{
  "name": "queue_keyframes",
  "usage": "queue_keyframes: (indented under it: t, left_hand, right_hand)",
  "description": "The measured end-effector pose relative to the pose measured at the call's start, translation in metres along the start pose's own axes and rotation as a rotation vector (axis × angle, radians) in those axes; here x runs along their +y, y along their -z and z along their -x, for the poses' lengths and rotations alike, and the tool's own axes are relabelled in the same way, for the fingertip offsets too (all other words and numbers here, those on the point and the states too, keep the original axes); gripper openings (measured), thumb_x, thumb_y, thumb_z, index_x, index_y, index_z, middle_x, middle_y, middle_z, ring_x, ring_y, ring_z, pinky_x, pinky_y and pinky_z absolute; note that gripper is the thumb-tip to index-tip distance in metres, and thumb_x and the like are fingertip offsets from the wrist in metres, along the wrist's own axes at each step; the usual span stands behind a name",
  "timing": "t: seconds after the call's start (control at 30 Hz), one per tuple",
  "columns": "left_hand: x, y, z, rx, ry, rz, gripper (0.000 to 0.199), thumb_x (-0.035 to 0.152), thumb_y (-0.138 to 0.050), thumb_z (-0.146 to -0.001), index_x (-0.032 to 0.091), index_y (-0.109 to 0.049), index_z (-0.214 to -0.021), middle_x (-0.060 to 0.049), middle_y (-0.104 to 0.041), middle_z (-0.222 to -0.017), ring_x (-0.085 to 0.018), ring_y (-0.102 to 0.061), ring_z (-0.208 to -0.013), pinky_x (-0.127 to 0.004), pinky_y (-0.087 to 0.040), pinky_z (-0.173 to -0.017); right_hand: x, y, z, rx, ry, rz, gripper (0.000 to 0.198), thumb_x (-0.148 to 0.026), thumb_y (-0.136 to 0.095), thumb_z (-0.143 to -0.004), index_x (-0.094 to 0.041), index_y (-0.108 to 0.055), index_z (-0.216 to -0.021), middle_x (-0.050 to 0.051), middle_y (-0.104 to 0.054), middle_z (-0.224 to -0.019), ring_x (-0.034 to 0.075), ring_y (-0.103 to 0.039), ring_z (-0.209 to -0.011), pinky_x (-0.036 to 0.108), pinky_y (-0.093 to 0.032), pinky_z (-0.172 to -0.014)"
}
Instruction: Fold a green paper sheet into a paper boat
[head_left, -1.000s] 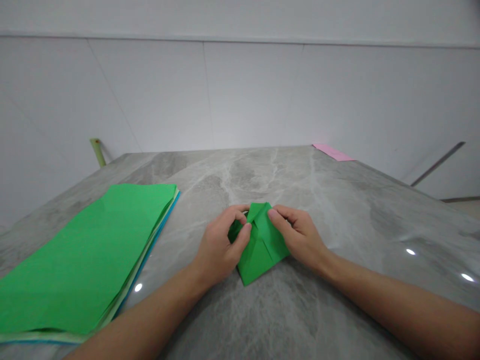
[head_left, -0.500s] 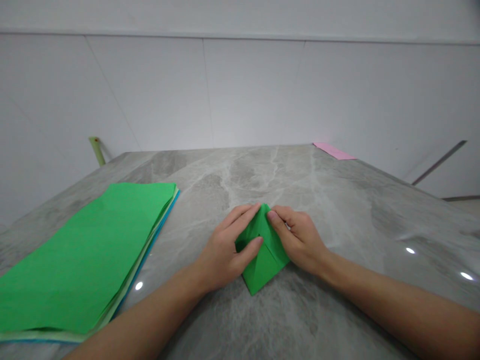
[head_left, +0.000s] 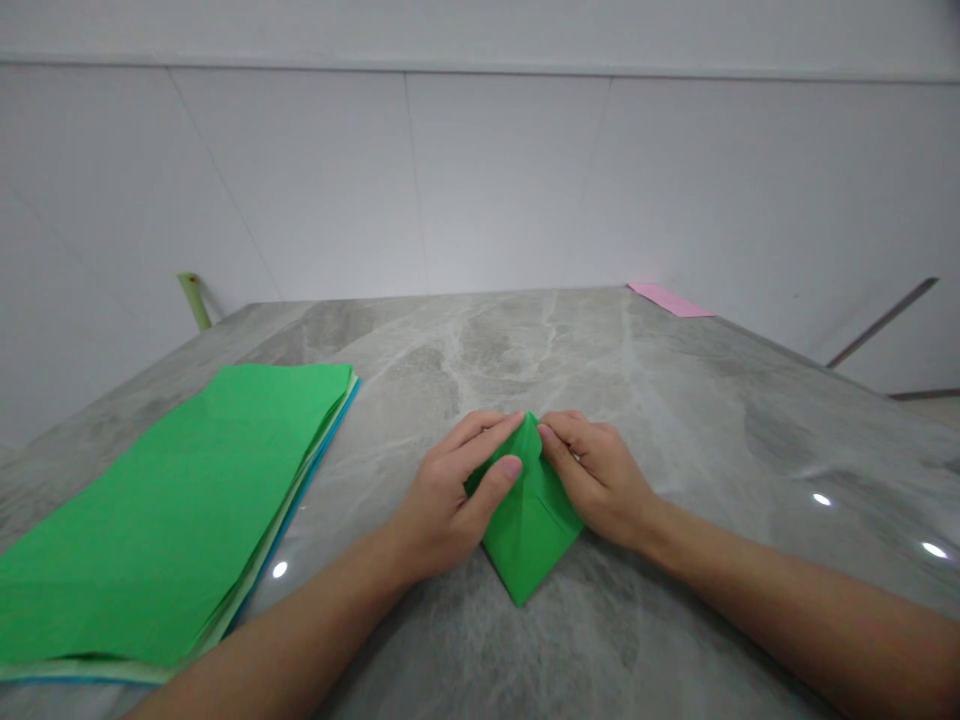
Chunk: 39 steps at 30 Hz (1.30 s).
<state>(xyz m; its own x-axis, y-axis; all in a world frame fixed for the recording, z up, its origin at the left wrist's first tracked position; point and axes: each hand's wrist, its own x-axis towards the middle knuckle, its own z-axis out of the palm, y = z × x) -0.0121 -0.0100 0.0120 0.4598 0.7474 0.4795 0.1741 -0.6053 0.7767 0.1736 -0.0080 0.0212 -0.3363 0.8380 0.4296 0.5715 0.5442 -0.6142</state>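
1. Grip, right hand [head_left: 600, 485]: closed on the upper right edge of the folded green paper [head_left: 529, 540]. The thumb lies on the facing side, tip near the top point; the curled fingers are mostly concealed.
2. Grip, left hand [head_left: 454, 500]: in contact with the same piece. The fingers extend along the upper left edge, their tips at the top point, and the thumb lies across the near face. Whether this hand pinches the paper or merely presses it cannot be determined.
3. Position of piece: between the two hands, on the grey marbled tabletop [head_left: 510, 350], right of the paper stack. The outline is roughly a diamond, one corner directed toward the person and the opposite one away.
4. Condition of piece: a lengthwise crease is visible near the middle, with a short slanting line to its right. The side corners are partly covered by the hands.
5. Paper stack [head_left: 180, 500]: at the left of the tabletop, well apart from the piece. Green sheet uppermost; pale green and blue edges show beneath. The layers are slightly parted along the right side.
6. Pink sheet [head_left: 671, 300]: flat at the far right edge of the tabletop, near the white wall [head_left: 495, 180].
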Motion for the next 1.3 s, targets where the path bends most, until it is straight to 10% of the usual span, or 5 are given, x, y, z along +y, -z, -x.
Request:
queue_keyframes:
  t: [0.5,0.7,0.9,1.3]
  left_hand:
    - [-0.012,-0.004,-0.001,0.079,0.348,0.122,0.023,0.031,-0.055,-0.092,0.025,-0.074,-0.103,0.0,-0.075,-0.098,-0.021,-0.069,-0.09,-0.033,-0.055,-0.081]
    - [-0.021,-0.004,0.001,0.027,0.274,-0.186,0.037,0.019,-0.058,-0.086,0.021,-0.062,-0.123,-0.005,-0.071,-0.098,-0.02,-0.064,-0.089,-0.038,-0.051,-0.085]
    - [-0.024,-0.003,0.004,-0.16,0.215,-0.495,0.025,0.017,-0.059,-0.085,0.021,-0.071,-0.107,-0.009,-0.061,-0.101,-0.025,-0.054,-0.1,-0.043,-0.045,-0.091]
    - [-0.019,-0.002,0.002,-0.127,0.355,-0.466,0.047,0.035,-0.064,-0.084,0.01,-0.059,-0.123,-0.013,-0.06,-0.116,-0.028,-0.051,-0.111,-0.045,-0.039,-0.101]
  right_hand:
    - [0.003,0.0,-0.003,-0.115,-0.067,-0.062,0.039,-0.03,-0.035,-0.097,-0.019,-0.042,-0.061,-0.002,-0.045,-0.055,0.013,-0.046,-0.054,0.029,-0.036,-0.061]
    - [0.008,0.002,-0.002,0.057,-0.088,-0.035,0.025,-0.03,-0.043,-0.095,-0.015,-0.06,-0.105,0.009,-0.063,-0.096,0.021,-0.058,-0.091,0.035,-0.043,-0.084]
    - [0.012,-0.007,0.003,-0.243,-0.177,0.261,0.031,-0.032,-0.068,-0.08,-0.018,-0.064,-0.108,0.01,-0.06,-0.103,0.026,-0.055,-0.1,0.042,-0.041,-0.09]
    - [0.013,-0.003,-0.002,-0.276,-0.365,0.266,0.015,-0.026,-0.063,-0.084,-0.017,-0.059,-0.074,0.0,-0.06,-0.064,0.016,-0.054,-0.061,0.03,-0.036,-0.061]
